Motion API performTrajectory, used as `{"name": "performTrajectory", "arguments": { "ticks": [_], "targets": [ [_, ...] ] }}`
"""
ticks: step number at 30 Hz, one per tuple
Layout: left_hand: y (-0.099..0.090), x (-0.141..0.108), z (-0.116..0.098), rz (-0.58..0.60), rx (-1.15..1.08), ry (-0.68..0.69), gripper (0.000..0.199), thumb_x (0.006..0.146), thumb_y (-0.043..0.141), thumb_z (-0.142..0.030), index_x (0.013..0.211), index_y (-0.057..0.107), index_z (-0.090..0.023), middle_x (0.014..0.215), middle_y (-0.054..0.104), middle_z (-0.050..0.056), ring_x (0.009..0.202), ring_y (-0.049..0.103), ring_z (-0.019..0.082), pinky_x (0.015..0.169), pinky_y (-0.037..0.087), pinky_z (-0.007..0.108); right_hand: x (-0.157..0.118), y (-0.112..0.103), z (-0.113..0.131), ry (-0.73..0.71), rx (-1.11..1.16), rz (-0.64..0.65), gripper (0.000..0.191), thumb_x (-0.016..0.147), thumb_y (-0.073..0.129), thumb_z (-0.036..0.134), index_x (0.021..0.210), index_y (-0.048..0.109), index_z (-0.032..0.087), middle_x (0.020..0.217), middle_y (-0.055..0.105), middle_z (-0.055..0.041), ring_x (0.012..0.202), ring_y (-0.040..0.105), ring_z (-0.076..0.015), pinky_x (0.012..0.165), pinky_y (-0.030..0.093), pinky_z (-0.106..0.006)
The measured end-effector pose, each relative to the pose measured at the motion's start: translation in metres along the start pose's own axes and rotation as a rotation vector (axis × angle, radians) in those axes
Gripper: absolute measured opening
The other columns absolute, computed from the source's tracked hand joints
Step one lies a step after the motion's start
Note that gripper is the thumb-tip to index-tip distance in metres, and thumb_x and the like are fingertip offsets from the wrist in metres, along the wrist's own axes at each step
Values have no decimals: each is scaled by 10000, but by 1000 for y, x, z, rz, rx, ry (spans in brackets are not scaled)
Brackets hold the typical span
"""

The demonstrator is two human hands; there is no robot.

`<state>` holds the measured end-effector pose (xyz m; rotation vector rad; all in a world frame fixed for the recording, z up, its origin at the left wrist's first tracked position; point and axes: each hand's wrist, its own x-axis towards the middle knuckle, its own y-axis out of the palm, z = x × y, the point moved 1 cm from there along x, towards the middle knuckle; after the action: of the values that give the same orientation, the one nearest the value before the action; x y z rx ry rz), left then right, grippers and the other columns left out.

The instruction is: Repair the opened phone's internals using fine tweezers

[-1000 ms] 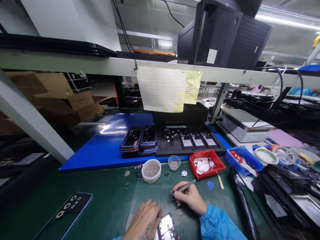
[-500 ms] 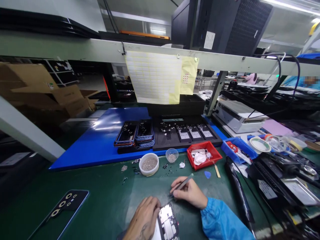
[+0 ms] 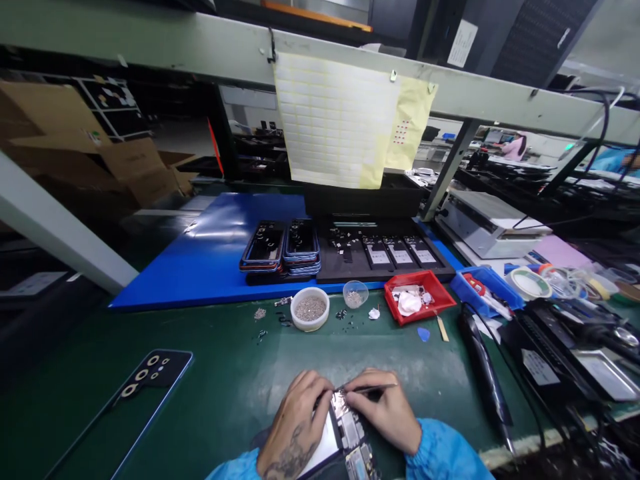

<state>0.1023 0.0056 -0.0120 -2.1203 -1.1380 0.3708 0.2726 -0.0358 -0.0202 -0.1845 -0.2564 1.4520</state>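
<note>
An opened phone [image 3: 351, 430] lies low in the middle of the head view, its silvery inner parts and a pale panel showing. My left hand [image 3: 300, 420] is closed over its left side, thumb and fingertips at the top edge. My right hand [image 3: 383, 407] pinches slim grey tweezers [image 3: 375, 387] at the phone's upper right corner. Fingers hide the tweezer tips. Farther back stand a white round tub [image 3: 311, 325] of tiny metal parts and a small clear cup [image 3: 355, 303] with similar bits. Blue sleeves cover both wrists.
Stacked phones [image 3: 280, 263] and a black foam tray [image 3: 350, 270] rest on a blue board [image 3: 200, 267]. A phone back cover [image 3: 150, 400] lies left. Right are a red bin [image 3: 443, 307], a blue bin [image 3: 487, 313] and a black corded tool [image 3: 483, 370]. A shelf beam [image 3: 340, 50] crosses above.
My right hand has come down and in to the phone's top edge with the tweezers. The phone and my left hand appear a little higher. The camera view has tilted downward.
</note>
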Motion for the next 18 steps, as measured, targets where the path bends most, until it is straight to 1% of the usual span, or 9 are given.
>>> {"name": "performTrajectory", "arguments": {
  "ticks": [9, 13, 18],
  "targets": [
    [1, -3, 0, -21, -5, 9, 246, 928, 357, -167, 803, 568, -184, 818, 555, 45, 839, 537, 214, 776, 427, 366, -3, 1, 0, -58, -64, 22, 61, 766, 719, 219, 792, 774, 210, 700, 714, -44, 664, 623, -183, 622, 474, -278],
    [0, -3, 0, -34, -4, 7, 244, 921, 365, -156, 800, 573, -192, 817, 559, 47, 842, 538, 218, 782, 430, 371, -2, 1, 1, -2, -35, 13, 70, 757, 724, 250, 768, 776, 205, 693, 713, -51, 659, 631, -193, 611, 477, -281],
    [1, -2, 0, -22, -6, 26, 239, 924, 362, -156, 810, 570, -191, 822, 555, 47, 837, 532, 212, 786, 426, 370, 2, 2, 0, 69, 20, -10, 82, 731, 736, 267, 725, 769, 192, 704, 725, -60, 669, 655, -209, 613, 497, -283]
  ]
}}
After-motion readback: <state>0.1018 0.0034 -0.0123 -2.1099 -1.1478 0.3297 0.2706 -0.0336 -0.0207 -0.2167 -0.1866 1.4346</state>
